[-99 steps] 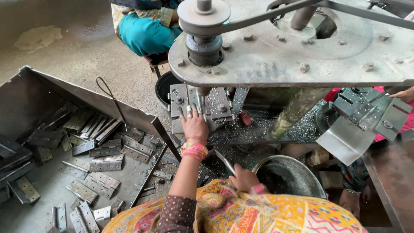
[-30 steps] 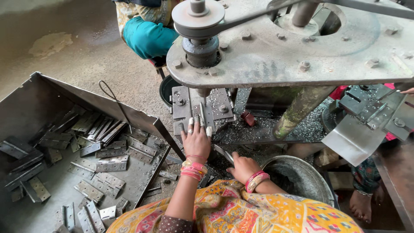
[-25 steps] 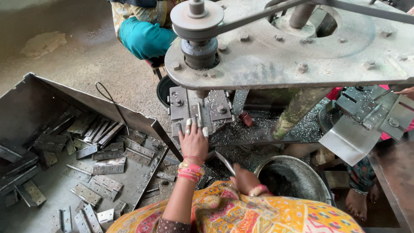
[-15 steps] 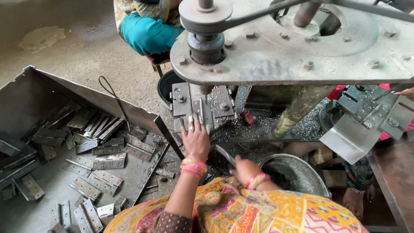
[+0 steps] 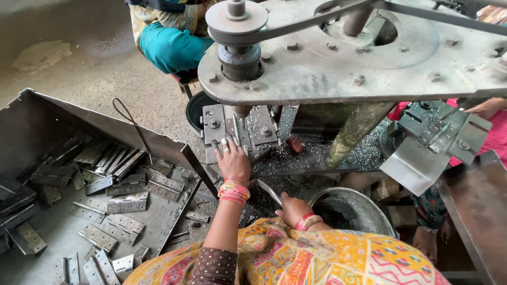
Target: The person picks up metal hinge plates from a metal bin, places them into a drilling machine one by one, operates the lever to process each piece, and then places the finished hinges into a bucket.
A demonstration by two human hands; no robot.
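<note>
Since the earlier frames little has shifted: the left hand stays up at the fixture, and the right hand has dropped back low beside the pail after lifting slightly a moment before. Far left, a large grey sheet-metal tray (image 5: pixel 31 126) lies on the floor, holding a scatter of flat metal hinges (image 5: pixel 121 203), some stacked along its upper wall, others lying singly lower down. A thin wire loop (image 5: pixel 129 119) leans over the tray's far edge. Just right of the tray, the left hand (image 5: pixel 232 161), bangles at the wrist, lies flat with fingers spread on a hinge piece seated in the drill fixture (image 5: pixel 237 126), pressing rather than gripping it, directly under the spindle of the drill machine (image 5: pixel 343 58). Metal shavings (image 5: pixel 311 155) cover the machine's bed beside the fixture. Lower and to the right, the right hand (image 5: pixel 293 208) is curled around the end of a slim grey metal lever (image 5: pixel 266 190), next to a round steel pail (image 5: pixel 354 208). Above, a belt runs from the pulley (image 5: pixel 236 21). At the far right another person's hand (image 5: pixel 486 108) rests by a second fixture (image 5: pixel 438 129).
</note>
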